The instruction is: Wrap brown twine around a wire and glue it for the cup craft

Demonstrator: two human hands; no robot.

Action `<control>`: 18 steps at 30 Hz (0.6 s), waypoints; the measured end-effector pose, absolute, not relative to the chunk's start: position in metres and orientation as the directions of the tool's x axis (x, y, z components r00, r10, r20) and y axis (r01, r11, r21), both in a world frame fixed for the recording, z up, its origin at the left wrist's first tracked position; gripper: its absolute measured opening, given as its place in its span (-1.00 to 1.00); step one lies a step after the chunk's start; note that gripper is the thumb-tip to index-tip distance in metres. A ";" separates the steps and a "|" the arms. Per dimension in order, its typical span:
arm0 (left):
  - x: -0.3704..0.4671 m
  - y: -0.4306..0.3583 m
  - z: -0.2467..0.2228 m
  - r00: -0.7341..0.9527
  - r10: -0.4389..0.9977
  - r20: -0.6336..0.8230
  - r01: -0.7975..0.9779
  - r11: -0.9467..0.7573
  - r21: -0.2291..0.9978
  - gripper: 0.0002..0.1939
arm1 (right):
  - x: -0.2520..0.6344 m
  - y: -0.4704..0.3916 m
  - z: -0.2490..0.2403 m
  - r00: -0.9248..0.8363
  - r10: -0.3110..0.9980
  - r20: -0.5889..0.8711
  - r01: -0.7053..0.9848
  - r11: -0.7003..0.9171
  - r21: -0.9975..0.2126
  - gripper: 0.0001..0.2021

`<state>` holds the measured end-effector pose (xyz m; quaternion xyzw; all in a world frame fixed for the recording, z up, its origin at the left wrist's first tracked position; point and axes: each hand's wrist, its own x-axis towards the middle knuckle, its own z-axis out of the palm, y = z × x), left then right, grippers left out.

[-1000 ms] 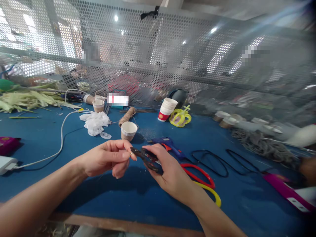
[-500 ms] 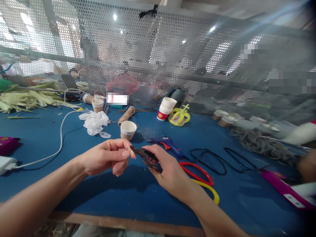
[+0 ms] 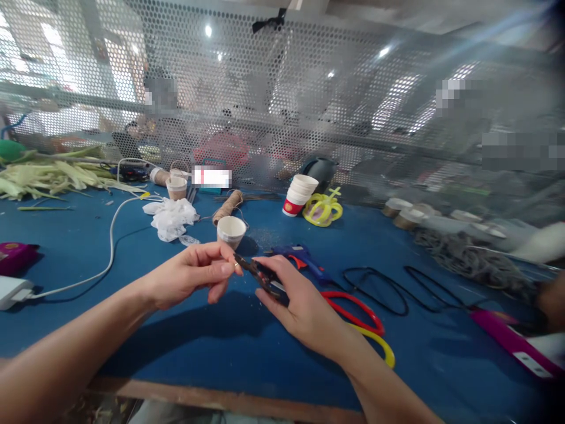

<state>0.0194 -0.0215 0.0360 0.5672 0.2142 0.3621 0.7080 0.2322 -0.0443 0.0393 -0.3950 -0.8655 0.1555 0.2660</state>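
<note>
My left hand (image 3: 196,274) is closed in a pinch on a small pale piece, too small to name, that shows at its fingertips. My right hand (image 3: 304,306) grips a pair of dark pliers (image 3: 258,272), whose jaws point left and meet the piece at the left fingertips. Both hands hover above the blue table, near its middle. Just behind them a paper cup (image 3: 231,231) stands upright. A blue glue gun (image 3: 304,259) lies beyond my right hand. Red (image 3: 359,309) and yellow (image 3: 379,344) loops stick out from beneath the right forearm.
Crumpled white plastic (image 3: 172,218), a twine roll (image 3: 227,207), stacked paper cups (image 3: 298,194) and a yellow crown-shaped piece (image 3: 323,209) stand toward the back. Pale husks (image 3: 53,174) lie left. Cables cross both sides, near purple power strips (image 3: 512,341). Perforated mesh (image 3: 265,106) walls the back.
The pliers' handles look slightly more spread in my right hand, and its thumb has dropped away a little. My left hand has risen slightly, still pinching. The view has shifted slightly.
</note>
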 end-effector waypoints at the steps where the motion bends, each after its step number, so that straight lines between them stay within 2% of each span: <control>1: 0.020 -0.022 0.036 0.645 0.758 0.101 -0.262 0.095 0.960 -0.84 | 0.232 -0.044 0.039 -0.546 0.765 0.341 0.602 0.641 -0.476 -0.72; 7: 0.021 -0.021 0.037 0.637 0.765 0.098 -0.254 0.088 0.963 -0.82 | 0.232 -0.045 0.039 -0.532 0.752 0.390 0.607 0.659 -0.444 -0.73; 14: 0.022 -0.024 0.043 0.592 0.796 0.128 -0.152 -0.046 0.987 -0.80 | 0.232 -0.045 0.038 -0.504 0.772 0.386 0.628 0.635 -0.450 -0.75; 18: 0.023 -0.025 0.046 0.547 0.824 0.149 -0.095 -0.116 0.989 -0.81 | 0.232 -0.043 0.036 -0.498 0.769 0.400 0.654 0.636 -0.409 -0.78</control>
